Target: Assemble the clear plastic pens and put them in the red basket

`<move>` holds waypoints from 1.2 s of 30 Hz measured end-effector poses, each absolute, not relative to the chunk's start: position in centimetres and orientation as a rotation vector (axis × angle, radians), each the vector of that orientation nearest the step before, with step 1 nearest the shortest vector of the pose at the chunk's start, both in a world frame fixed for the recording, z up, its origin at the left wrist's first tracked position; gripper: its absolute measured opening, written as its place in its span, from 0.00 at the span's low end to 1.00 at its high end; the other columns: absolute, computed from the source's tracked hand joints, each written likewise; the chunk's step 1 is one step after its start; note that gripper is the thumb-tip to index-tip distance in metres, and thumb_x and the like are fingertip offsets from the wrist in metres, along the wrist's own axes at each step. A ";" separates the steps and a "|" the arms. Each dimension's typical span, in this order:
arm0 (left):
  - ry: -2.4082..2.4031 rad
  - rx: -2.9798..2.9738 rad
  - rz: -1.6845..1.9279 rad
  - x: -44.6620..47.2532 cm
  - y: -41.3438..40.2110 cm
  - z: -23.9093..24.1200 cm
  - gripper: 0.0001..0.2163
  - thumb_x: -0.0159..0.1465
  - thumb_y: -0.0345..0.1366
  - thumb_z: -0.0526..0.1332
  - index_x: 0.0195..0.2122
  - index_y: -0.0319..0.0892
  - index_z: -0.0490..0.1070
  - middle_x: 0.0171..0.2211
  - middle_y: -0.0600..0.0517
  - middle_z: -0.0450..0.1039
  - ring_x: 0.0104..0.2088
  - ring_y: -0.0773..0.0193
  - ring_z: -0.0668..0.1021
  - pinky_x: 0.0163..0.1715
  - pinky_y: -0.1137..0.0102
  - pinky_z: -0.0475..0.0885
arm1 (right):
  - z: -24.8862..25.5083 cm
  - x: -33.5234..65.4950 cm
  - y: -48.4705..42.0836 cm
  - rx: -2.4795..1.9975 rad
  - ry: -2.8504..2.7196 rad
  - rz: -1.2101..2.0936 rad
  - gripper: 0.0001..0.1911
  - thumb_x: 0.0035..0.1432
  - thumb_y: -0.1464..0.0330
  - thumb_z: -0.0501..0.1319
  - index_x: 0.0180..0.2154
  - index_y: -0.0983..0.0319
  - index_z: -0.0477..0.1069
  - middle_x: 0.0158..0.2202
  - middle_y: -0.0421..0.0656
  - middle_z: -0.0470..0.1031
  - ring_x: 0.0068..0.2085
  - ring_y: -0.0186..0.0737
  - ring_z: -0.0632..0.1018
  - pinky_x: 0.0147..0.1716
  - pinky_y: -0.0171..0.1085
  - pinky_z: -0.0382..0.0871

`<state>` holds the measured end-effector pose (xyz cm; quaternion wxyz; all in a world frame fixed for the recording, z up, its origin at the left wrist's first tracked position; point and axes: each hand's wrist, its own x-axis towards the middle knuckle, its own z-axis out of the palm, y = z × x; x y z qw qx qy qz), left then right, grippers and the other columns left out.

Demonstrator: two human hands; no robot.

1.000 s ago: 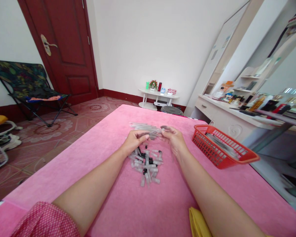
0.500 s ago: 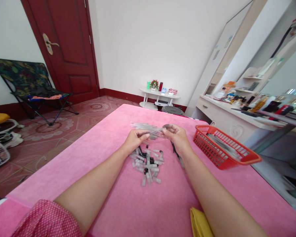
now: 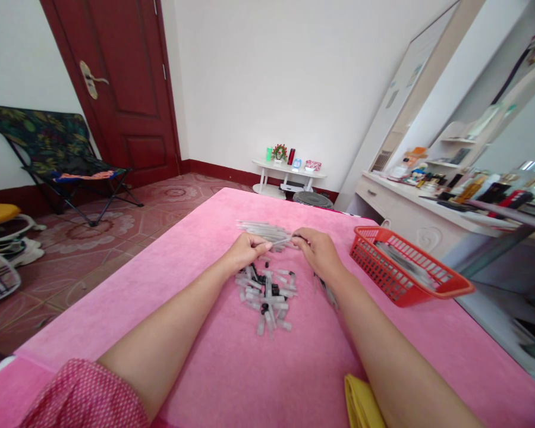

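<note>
Since the earlier frame, the left hand (image 3: 244,251) has barely shifted, pinching a slim pale tube (image 3: 282,241) near the laid-out rods (image 3: 261,228), while the right hand (image 3: 318,248) has curled inward, pinching its other end. Working that end seems in hand, calling for steady holding.

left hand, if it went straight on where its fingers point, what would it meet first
Past the thin grey rod it pinches, the left hand would probably meet the right hand first; the pile of rods looks close to that line, but depth is hard to judge here.
</note>
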<state>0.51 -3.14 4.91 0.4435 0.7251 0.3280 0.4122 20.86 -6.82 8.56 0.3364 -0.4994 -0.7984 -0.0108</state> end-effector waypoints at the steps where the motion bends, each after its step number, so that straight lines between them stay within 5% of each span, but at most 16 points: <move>1: 0.827 1.815 1.039 0.6 -3.1 4.9 0.15 0.55 0.42 0.59 0.21 0.34 0.75 0.13 0.57 0.61 0.16 0.73 0.62 0.17 0.77 0.56 | 8.5 20.8 -6.8 -1.311 -2.087 -0.030 0.09 0.58 0.68 0.53 0.32 0.62 0.72 0.32 0.43 0.75 0.33 0.36 0.73 0.34 0.32 0.60; 7: 0.870 1.918 1.174 1.0 -2.7 4.0 0.09 0.56 0.34 0.59 0.31 0.38 0.79 0.29 0.51 0.78 0.30 0.63 0.77 0.30 0.72 0.69 | 8.5 20.5 -7.1 -1.414 -2.065 -0.028 0.11 0.59 0.67 0.53 0.28 0.62 0.70 0.28 0.42 0.74 0.30 0.35 0.72 0.32 0.31 0.59; 19: 1.176 2.475 1.318 0.0 -4.0 4.8 0.10 0.59 0.39 0.59 0.38 0.46 0.78 0.35 0.51 0.79 0.35 0.61 0.78 0.34 0.70 0.68 | 8.5 20.1 -6.9 -1.534 -1.983 0.222 0.18 0.60 0.64 0.49 0.22 0.63 0.68 0.21 0.40 0.71 0.25 0.35 0.70 0.26 0.31 0.56; 29: 0.840 2.285 1.155 1.4 -3.9 4.4 0.09 0.57 0.36 0.61 0.37 0.43 0.77 0.32 0.50 0.78 0.30 0.63 0.77 0.31 0.70 0.69 | 9.9 18.8 -8.2 -1.604 -2.402 0.005 0.10 0.53 0.68 0.58 0.35 0.57 0.78 0.37 0.43 0.78 0.40 0.39 0.75 0.38 0.33 0.62; 33: 0.845 2.040 1.368 1.2 -3.3 4.4 0.14 0.58 0.38 0.60 0.45 0.41 0.74 0.44 0.47 0.76 0.41 0.60 0.76 0.37 0.69 0.70 | 12.1 21.5 -8.1 -1.806 -2.197 -0.013 0.13 0.54 0.67 0.56 0.39 0.55 0.77 0.39 0.42 0.78 0.40 0.40 0.76 0.37 0.34 0.64; 36: 0.976 1.894 1.434 0.3 -2.1 3.7 0.15 0.58 0.40 0.59 0.43 0.39 0.74 0.43 0.46 0.76 0.38 0.61 0.77 0.39 0.68 0.71 | 13.8 25.8 -8.3 -2.021 -1.788 -0.218 0.15 0.54 0.66 0.55 0.41 0.56 0.76 0.40 0.44 0.78 0.41 0.44 0.76 0.36 0.37 0.65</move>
